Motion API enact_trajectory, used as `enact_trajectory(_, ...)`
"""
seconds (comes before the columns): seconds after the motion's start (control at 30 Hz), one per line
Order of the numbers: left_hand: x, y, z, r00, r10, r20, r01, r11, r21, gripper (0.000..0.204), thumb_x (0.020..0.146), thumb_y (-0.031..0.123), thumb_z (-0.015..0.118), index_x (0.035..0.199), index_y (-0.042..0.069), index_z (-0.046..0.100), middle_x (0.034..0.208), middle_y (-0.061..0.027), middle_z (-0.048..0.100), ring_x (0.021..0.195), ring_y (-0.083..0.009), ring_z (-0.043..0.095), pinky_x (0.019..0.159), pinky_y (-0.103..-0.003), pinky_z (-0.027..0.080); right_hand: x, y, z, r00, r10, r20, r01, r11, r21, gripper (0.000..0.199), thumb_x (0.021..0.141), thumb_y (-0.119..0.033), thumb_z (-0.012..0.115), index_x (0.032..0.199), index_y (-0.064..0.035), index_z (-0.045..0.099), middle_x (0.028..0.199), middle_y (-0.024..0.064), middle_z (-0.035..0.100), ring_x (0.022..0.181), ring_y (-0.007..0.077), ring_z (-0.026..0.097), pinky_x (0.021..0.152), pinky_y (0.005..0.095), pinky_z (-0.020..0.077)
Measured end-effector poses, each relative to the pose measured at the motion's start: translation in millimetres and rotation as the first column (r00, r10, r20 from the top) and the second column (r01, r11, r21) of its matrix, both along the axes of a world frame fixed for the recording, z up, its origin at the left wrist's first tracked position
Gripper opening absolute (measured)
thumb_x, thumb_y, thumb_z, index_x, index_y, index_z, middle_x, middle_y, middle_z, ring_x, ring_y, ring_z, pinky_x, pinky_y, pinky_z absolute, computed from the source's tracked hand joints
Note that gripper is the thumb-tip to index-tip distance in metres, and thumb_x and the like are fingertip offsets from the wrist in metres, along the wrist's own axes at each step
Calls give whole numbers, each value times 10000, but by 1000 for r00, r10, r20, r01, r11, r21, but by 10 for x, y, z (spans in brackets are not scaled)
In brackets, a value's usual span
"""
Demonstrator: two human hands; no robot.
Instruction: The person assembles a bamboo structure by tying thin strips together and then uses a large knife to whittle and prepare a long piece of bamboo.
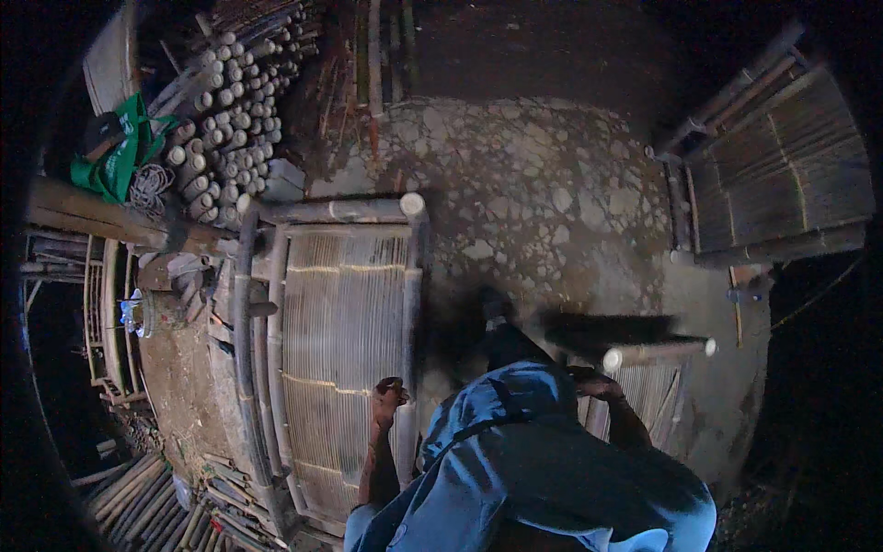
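Observation:
My left hand (389, 396) is over the right side of a long bamboo bench (345, 322), beside its thick side rail. Its fingers are curled in, and I cannot make out what, if anything, is inside them. The bench has a seat of thin slats with pale lashings across it. My right hand (600, 383) is by my right thigh, close to the end of a smaller slatted bamboo bench (635, 391). Its fingers are partly hidden and dim, so whether it touches that bench does not show.
A stack of cut bamboo poles (230, 120) lies at the far left, near a green bag (129, 147) and coiled cord (149, 187). Another slatted bamboo piece (782, 175) stands at the far right. Split bamboo (147, 501) lies at the near left. Stony ground (533, 193) stretches ahead.

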State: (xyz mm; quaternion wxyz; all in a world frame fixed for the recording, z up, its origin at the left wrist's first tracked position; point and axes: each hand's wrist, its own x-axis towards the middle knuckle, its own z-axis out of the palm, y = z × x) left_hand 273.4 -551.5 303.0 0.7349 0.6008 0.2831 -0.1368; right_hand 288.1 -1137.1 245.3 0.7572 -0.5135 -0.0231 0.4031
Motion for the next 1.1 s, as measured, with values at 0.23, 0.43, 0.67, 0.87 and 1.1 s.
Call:
enact_trajectory(0.23, 1130, -47, -699, 997, -13, -72, 12, 1000, -13, 334, 911, 266, 674, 1081, -17, 624, 834, -101, 652, 665, -218, 645, 575, -387, 543, 1124, -781, -214, 984, 118, 132, -24, 825, -564, 724, 861, -337, 715, 1445, -26, 420, 1340, 165, 559, 1082, 311, 622, 864, 506, 538)
enact_trajectory(0.43, 1885, -387, -897, 964, -262, -37, 251, 952, -175, 350, 896, 297, 652, 1075, -4, 663, 787, -137, 684, 662, -239, 669, 585, -392, 553, 1032, -760, -228, 891, -425, 159, 403, 580, -708, 711, 857, -389, 713, 1407, -25, 449, 1292, 158, 581, 1049, 303, 631, 838, 489, 542)
enact_trajectory(0.67, 3305, 196, -1453, 485, -873, 51, 540, 346, 767, 310, 879, 282, 668, 1003, 0, 698, 826, -144, 711, 640, -220, 685, 563, -347, 563, 907, 581, -224, 717, -697, -11, 562, 588, -582, 643, 869, -387, 691, 1360, -26, 485, 1240, 147, 603, 1015, 283, 639, 820, 454, 544)
enact_trajectory(0.87, 4550, -440, -1180, 805, -543, 237, 574, 815, -81, 237, 918, 168, 613, 1073, -5, 662, 799, -139, 697, 638, -237, 684, 552, -392, 579, 205, 1056, -23, 551, -834, -45, 639, 456, -620, 589, 880, -386, 672, 1320, -28, 516, 1196, 138, 622, 986, 266, 645, 804, 425, 546)
enact_trajectory(1.1, 5762, -1664, -1355, 602, -798, 30, 791, 602, 107, 280, 940, 153, 571, 1177, 6, 596, 1024, -139, 681, 829, -263, 686, 658, -416, 592, -139, 1016, 167, 372, -927, -42, 772, 334, -541, 530, 892, -384, 651, 1273, -29, 552, 1144, 127, 644, 951, 246, 653, 786, 390, 548)
